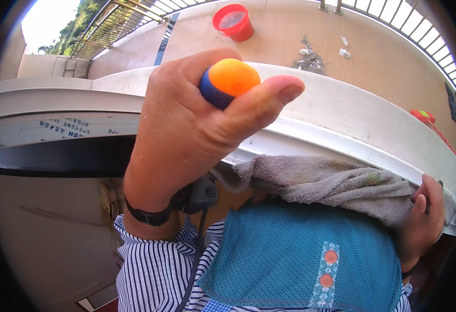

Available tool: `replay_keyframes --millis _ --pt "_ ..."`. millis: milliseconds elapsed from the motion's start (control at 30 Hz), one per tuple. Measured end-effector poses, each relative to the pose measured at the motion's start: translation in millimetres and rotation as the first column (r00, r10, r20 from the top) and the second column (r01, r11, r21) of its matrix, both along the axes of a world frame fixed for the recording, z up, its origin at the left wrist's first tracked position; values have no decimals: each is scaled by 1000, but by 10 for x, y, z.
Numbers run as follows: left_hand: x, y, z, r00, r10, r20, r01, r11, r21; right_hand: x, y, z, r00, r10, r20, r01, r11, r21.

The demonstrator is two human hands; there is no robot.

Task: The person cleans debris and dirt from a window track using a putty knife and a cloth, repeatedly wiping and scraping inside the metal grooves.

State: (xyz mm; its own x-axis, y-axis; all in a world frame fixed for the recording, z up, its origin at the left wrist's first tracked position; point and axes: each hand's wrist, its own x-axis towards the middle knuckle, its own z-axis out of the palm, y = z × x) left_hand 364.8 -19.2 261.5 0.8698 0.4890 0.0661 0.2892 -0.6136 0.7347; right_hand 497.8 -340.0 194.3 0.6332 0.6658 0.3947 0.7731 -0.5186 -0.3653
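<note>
My left hand (189,113) is raised in front of me, wrapped around an orange and blue handle (233,80). Only the rounded end of that handle shows; whatever lies beyond my fist is hidden. At the right, my right hand (425,218) is at the white window frame (329,144), close by the end of a grey towel (329,181). Part of this hand is blurred, and I cannot tell whether it grips the towel or the frame. The towel lies bunched along the inner side of the frame.
Beyond the white ledge (352,101), a red bucket (241,29) stands on the tiled balcony floor near a pile of debris (310,58). Metal railings (419,31) bound the balcony. A small camera (204,193) with a cable sits beside my left wrist. A red tool (427,117) lies far right.
</note>
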Motion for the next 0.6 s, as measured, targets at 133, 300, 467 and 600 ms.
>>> replay_keyframes --millis 133,300,467,600 --pt "171 -134 -129 981 -161 -104 151 983 -99 27 -205 -132 997 53 -64 -48 997 66" --pt "410 -248 -185 980 -165 -110 151 981 -122 287 -375 -322 992 95 -79 -87 990 107" --pt "328 -168 -50 990 95 107 -61 957 -285 194 -370 -456 998 56 -36 -49 986 156" --pt "317 -147 -52 963 130 236 -5 884 -467 193 -380 -480 1000 16 -13 -14 990 141"
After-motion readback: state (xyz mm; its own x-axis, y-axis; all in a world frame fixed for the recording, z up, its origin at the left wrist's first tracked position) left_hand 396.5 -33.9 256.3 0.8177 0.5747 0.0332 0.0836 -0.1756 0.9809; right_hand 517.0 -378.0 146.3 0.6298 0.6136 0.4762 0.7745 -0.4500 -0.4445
